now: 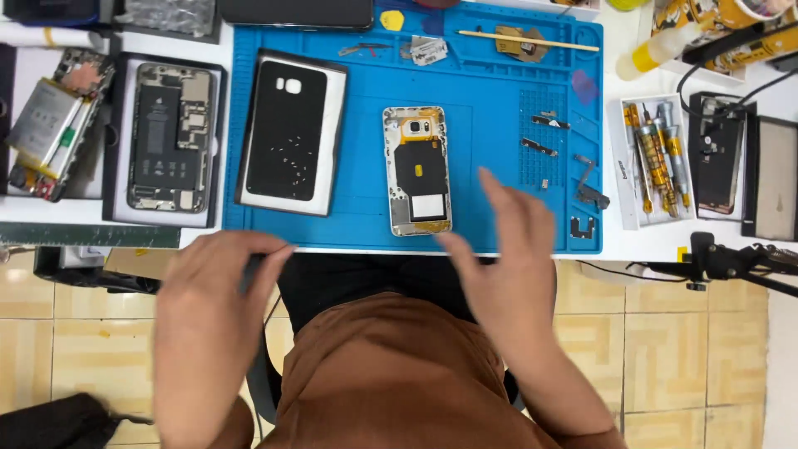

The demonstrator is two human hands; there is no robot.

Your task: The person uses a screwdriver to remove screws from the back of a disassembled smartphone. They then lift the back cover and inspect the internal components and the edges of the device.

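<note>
- Opened phone (417, 170), back cover off, lying flat and upright-lengthwise near the middle of the blue work mat (490, 100); insides showing: camera at top, dark round coil patch in the middle, white square below.
- Right hand (503, 258) hovering just right of and below the phone's lower corner, fingers spread and loose, holding nothing; motion-blurred, contact with the phone not clear.
- Left hand (208, 295) at the front edge of the mat, below the black back cover (288, 130); fingers curled down, something thin and dark maybe under them, cannot tell if gripped.
- Black back cover resting on a white-rimmed tray on the left part of the mat, well apart from the phone.
- Wooden stick (528, 40) lying along the mat's far edge, yellow pick (392, 20) beside it to the left.
- Small metal parts (549, 137) scattered on the mat's right grid area.
- Second opened phone (173, 137) in a dark tray left of the mat; third gutted phone with loose battery (50, 125) further left.
- Screwdriver set (657, 158) in a white holder right of the mat.
- Brown trousers and tiled floor below the table edge.
</note>
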